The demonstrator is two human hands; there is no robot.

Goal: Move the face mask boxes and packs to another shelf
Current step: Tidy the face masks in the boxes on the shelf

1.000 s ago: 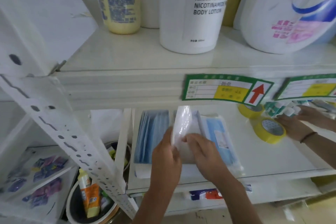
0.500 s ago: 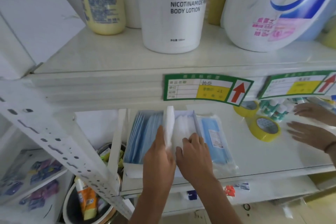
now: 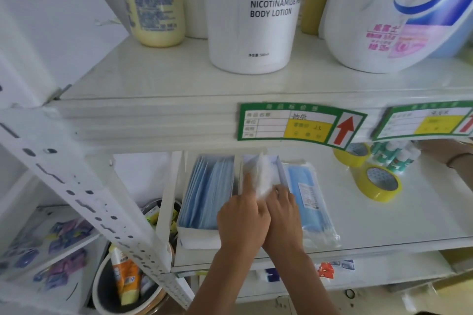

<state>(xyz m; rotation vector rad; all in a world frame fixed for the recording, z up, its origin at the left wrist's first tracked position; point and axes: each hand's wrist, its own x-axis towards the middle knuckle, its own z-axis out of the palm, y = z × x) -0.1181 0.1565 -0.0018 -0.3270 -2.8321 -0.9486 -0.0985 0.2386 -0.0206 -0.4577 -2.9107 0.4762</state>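
On the lower shelf (image 3: 384,225), your left hand (image 3: 243,220) and right hand (image 3: 281,215) have pushed the white mask pack (image 3: 263,176) deeper into its box (image 3: 279,169). Both hands grip it. It looks white and crinkly.

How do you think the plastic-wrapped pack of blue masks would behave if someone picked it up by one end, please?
The mask pack looks soft and thin, so it would probably sag. Its glossy wrap may feel slippery. It lies flat on the shelf, so it should slide, not roll.

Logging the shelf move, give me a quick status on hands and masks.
Left hand and right hand both on the white mask pack, standing in its open box. Blue mask pack flat alongside. Tape rolls well clear.
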